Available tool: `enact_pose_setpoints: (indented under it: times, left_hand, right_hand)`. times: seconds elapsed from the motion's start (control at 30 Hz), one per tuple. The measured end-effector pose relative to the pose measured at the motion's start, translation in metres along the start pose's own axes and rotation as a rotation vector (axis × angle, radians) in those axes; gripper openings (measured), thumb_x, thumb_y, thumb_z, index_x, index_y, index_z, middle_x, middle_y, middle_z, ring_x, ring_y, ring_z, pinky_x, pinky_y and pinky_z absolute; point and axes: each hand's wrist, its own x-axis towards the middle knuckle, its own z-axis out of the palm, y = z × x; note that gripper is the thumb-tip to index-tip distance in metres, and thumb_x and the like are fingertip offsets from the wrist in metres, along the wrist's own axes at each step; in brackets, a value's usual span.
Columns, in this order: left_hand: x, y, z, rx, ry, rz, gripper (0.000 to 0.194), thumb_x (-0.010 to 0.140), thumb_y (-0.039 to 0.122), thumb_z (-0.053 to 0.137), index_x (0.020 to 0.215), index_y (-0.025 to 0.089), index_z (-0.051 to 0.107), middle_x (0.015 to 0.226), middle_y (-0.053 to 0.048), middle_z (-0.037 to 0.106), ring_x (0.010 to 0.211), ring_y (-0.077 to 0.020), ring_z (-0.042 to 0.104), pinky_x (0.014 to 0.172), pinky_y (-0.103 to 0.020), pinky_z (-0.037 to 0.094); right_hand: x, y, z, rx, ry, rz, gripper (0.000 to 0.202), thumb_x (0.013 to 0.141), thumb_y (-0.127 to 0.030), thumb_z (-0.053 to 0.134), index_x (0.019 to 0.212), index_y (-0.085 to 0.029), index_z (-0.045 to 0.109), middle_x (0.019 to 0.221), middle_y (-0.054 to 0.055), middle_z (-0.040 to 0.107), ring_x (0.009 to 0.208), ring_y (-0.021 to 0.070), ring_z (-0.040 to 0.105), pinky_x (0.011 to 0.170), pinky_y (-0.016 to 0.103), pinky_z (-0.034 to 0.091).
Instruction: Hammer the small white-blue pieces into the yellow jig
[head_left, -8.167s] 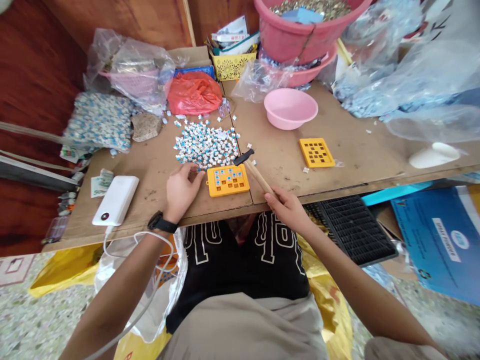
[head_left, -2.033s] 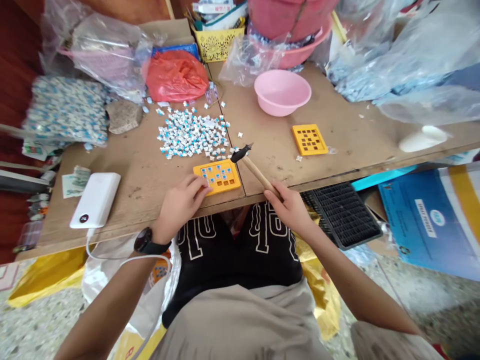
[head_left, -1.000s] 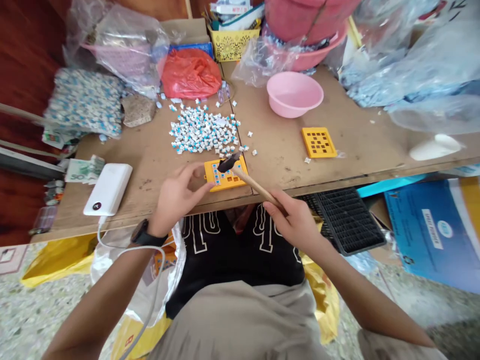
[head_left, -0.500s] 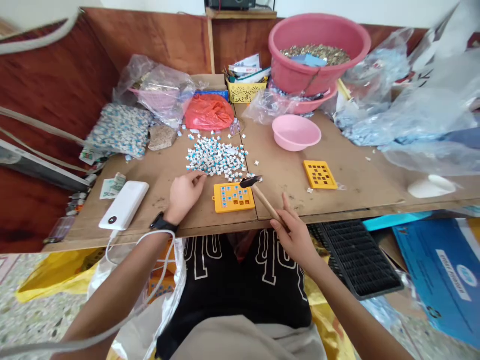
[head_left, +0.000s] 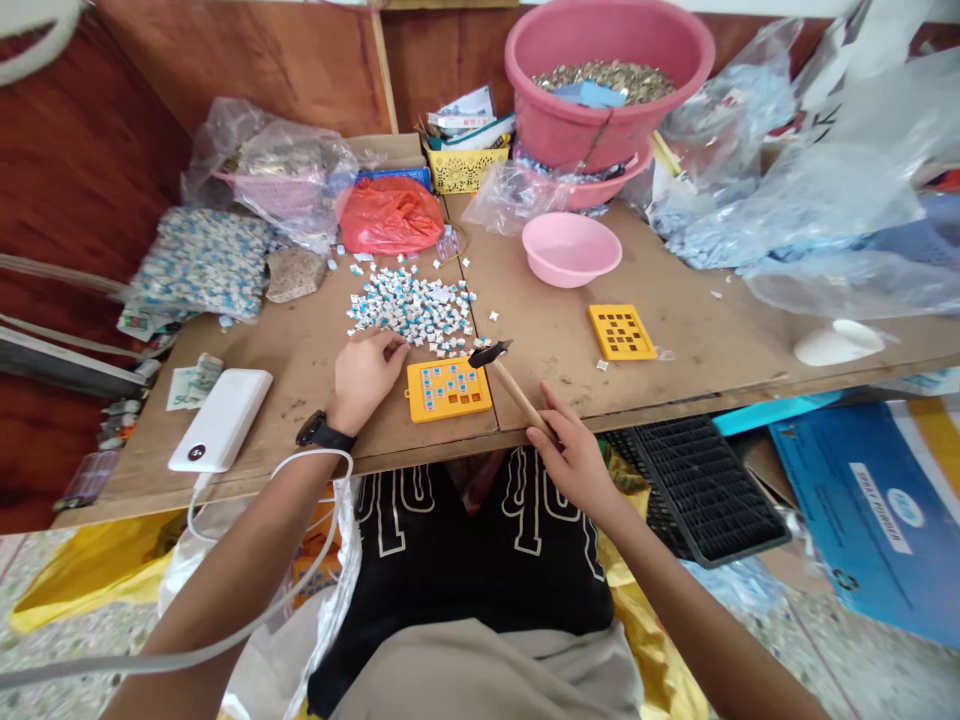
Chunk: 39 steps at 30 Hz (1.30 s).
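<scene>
My left hand (head_left: 369, 378) rests at the near left edge of a pile of small white-and-blue square pieces (head_left: 420, 308). Its thumb and fingertips are drawn together, and whatever is between them is too small to make out. Just right of those fingertips lies a yellow tray (head_left: 471, 408), with white-and-blue pieces in many of its slots and a few dark slots in the lower right. My right hand (head_left: 574, 455) is closed around the wooden handle of a small hammer (head_left: 519, 392). The dark hammer head hovers over the tray's upper right corner.
A second yellow tray (head_left: 622, 333) with dark slots lies to the right. Behind are a pink bowl (head_left: 570, 250), a large pink tub (head_left: 607, 130) of metal bits and a red plastic bag (head_left: 394, 215). A white power bank (head_left: 221, 420) with a cable sits left.
The view has shifted, so the table's things appear further left. My left hand has moved slightly right over the table, closer to the tray. The hammer keeps about the same place over the tray.
</scene>
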Motion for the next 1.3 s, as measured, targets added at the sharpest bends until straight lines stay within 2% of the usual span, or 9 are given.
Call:
enact_pose_setpoints:
  times: [0.17, 0.3, 0.43, 0.53, 0.7, 0.8, 1.0, 1.17, 1.3]
  left_hand:
    - [-0.002, 0.009, -0.009, -0.01, -0.041, 0.049, 0.015, 0.105, 0.033, 0.065, 0.102, 0.023, 0.076, 0.111, -0.012, 0.081, 0.107, -0.031, 0.072, 0.099, -0.044, 0.056]
    - [-0.023, 0.031, -0.018, -0.165, -0.111, 0.204, 0.019, 0.109, 0.037, 0.062, 0.106, 0.023, 0.075, 0.112, -0.01, 0.08, 0.108, -0.0294, 0.073, 0.104, -0.046, 0.057]
    - [-0.049, 0.054, -0.009, -0.212, -0.235, 0.288, 0.018, 0.111, 0.037, 0.063, 0.106, 0.024, 0.074, 0.112, -0.009, 0.079, 0.109, -0.0293, 0.074, 0.099, -0.045, 0.058]
    - [-0.055, 0.062, 0.001, -0.179, -0.242, 0.274, 0.015, 0.11, 0.034, 0.065, 0.103, 0.024, 0.074, 0.111, -0.009, 0.078, 0.111, -0.0307, 0.072, 0.098, -0.046, 0.059]
    - [-0.054, 0.064, 0.008, -0.224, -0.248, 0.268, 0.011, 0.108, 0.029, 0.068, 0.1, 0.024, 0.074, 0.104, -0.008, 0.078, 0.109, -0.0304, 0.071, 0.095, -0.045, 0.058]
    - [-0.058, 0.061, 0.014, -0.289, -0.17, 0.258, 0.013, 0.109, 0.03, 0.07, 0.098, 0.023, 0.075, 0.097, -0.007, 0.076, 0.104, -0.0287, 0.07, 0.096, -0.045, 0.057]
    - [-0.069, 0.056, 0.028, -0.346, -0.056, 0.24, 0.017, 0.111, 0.034, 0.069, 0.103, 0.023, 0.078, 0.099, -0.006, 0.078, 0.1, -0.0267, 0.069, 0.1, -0.047, 0.055]
    - [-0.069, 0.054, 0.024, -0.362, -0.069, 0.218, 0.015, 0.111, 0.031, 0.067, 0.104, 0.023, 0.078, 0.101, -0.006, 0.078, 0.101, -0.0264, 0.07, 0.102, -0.047, 0.057]
    - [-0.066, 0.051, 0.017, -0.277, -0.11, 0.293, 0.019, 0.112, 0.032, 0.067, 0.107, 0.023, 0.083, 0.11, -0.01, 0.081, 0.114, -0.0312, 0.069, 0.106, -0.051, 0.057]
  right_hand:
    - [0.001, 0.005, -0.003, 0.055, -0.012, 0.014, 0.025, 0.118, -0.046, 0.062, 0.114, -0.025, 0.076, 0.174, 0.021, 0.065, 0.172, 0.0352, 0.052, 0.128, 0.054, 0.054]
    - [0.004, 0.005, -0.004, 0.086, 0.004, 0.038, 0.027, 0.116, -0.048, 0.062, 0.112, -0.026, 0.077, 0.169, 0.021, 0.069, 0.173, 0.0359, 0.051, 0.127, 0.055, 0.055]
    - [0.007, 0.006, -0.006, 0.131, 0.043, 0.076, 0.03, 0.114, -0.053, 0.064, 0.109, -0.026, 0.077, 0.172, 0.02, 0.066, 0.167, 0.0364, 0.058, 0.13, 0.057, 0.052]
    - [0.009, 0.007, -0.01, 0.166, 0.032, 0.083, 0.032, 0.114, -0.055, 0.065, 0.108, -0.026, 0.077, 0.173, 0.018, 0.067, 0.161, 0.0361, 0.063, 0.13, 0.057, 0.052]
    - [-0.002, 0.005, -0.018, 0.193, 0.076, 0.155, 0.039, 0.112, -0.061, 0.067, 0.119, -0.025, 0.08, 0.144, 0.015, 0.083, 0.134, 0.0353, 0.079, 0.117, 0.053, 0.062]
    - [-0.015, 0.0, -0.027, 0.201, 0.08, 0.206, 0.042, 0.114, -0.06, 0.067, 0.133, -0.025, 0.08, 0.129, 0.013, 0.087, 0.122, 0.0349, 0.083, 0.11, 0.052, 0.066]
    - [-0.035, -0.008, -0.047, 0.051, 0.097, 0.229, 0.039, 0.113, -0.059, 0.07, 0.125, -0.025, 0.083, 0.112, 0.011, 0.089, 0.098, 0.0326, 0.085, 0.087, 0.045, 0.068]
    - [-0.039, -0.006, -0.049, 0.027, 0.068, 0.201, 0.039, 0.114, -0.061, 0.068, 0.125, -0.026, 0.082, 0.109, 0.01, 0.089, 0.095, 0.0318, 0.085, 0.082, 0.043, 0.068]
    - [-0.039, -0.004, -0.043, 0.032, 0.056, 0.19, 0.039, 0.114, -0.061, 0.069, 0.125, -0.026, 0.081, 0.11, 0.01, 0.09, 0.1, 0.0333, 0.086, 0.086, 0.045, 0.068]
